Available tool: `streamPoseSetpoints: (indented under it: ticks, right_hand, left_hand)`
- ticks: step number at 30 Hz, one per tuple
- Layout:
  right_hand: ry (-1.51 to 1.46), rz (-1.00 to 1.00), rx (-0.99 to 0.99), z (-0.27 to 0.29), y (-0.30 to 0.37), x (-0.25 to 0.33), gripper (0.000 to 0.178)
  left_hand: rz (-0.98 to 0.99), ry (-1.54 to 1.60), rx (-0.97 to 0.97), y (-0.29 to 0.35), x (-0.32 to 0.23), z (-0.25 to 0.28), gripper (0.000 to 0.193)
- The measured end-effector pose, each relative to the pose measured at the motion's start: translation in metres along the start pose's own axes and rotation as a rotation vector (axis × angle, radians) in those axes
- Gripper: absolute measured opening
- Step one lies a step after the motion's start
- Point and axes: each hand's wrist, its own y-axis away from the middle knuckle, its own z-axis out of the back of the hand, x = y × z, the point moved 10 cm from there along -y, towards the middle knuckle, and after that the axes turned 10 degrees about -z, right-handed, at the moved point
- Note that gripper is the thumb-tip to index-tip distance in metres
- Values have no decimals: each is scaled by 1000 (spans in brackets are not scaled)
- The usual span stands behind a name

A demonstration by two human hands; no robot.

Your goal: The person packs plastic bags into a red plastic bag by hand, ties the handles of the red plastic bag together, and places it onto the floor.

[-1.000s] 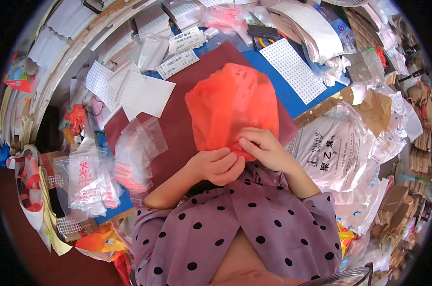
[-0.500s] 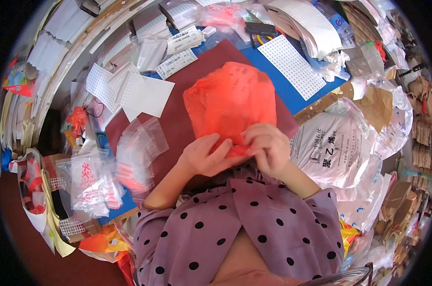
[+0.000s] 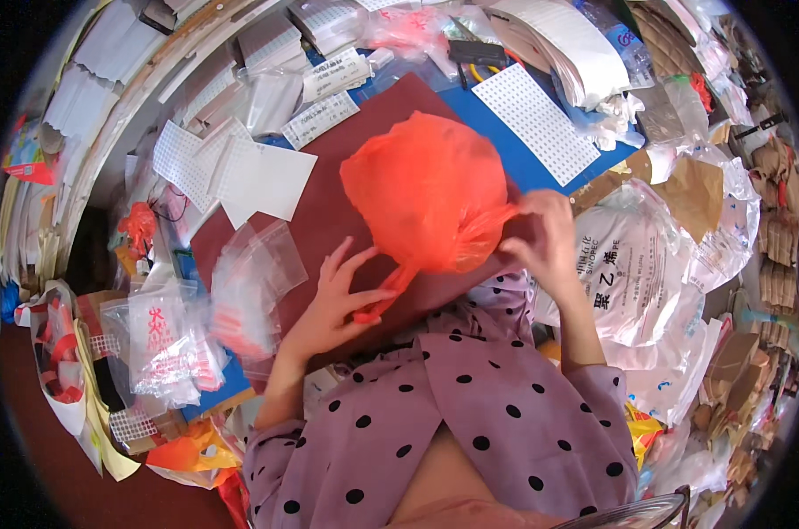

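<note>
A puffed-up red plastic bag [image 3: 426, 189] lies on a dark maroon board [image 3: 329, 198] in front of me. Two twisted ends stick out of its near side, and its contents are hidden. My left hand [image 3: 333, 295] has the lower-left end between thumb and fingers, with some fingers spread. At the bag's right, the other end is pinched in my right hand [image 3: 549, 234], which is slightly blurred. Both ends are pulled away from each other. Left of the board's middle lies a pile of clear zip bags [image 3: 254, 282].
White dotted sheets [image 3: 254, 176] lie at the left, and another dotted sheet [image 3: 536, 123] rests on the blue surface [image 3: 527, 167]. Black-handled scissors [image 3: 477, 55] are at the back. A large white printed plastic sack [image 3: 633, 264] bulges at the right. Clear packets [image 3: 166, 335] sit at the left.
My hands have moved apart, left hand to the left and right hand up and right. The bag's gathered mouth is now drawn into two stretched ends, and the bag looks rounder.
</note>
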Motion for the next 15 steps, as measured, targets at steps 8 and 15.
streamPoseSetpoints:
  ticks: [8, 15]
  right_hand:
    - [263, 257, 409, -120, 29, 76, 57]
    - [198, 33, 253, -107, 50, 23, 70]
  left_hand:
    - [-257, -545, -24, -132, -33, 27, 41]
    - [166, -887, -51, -54, 113, -24, 39]
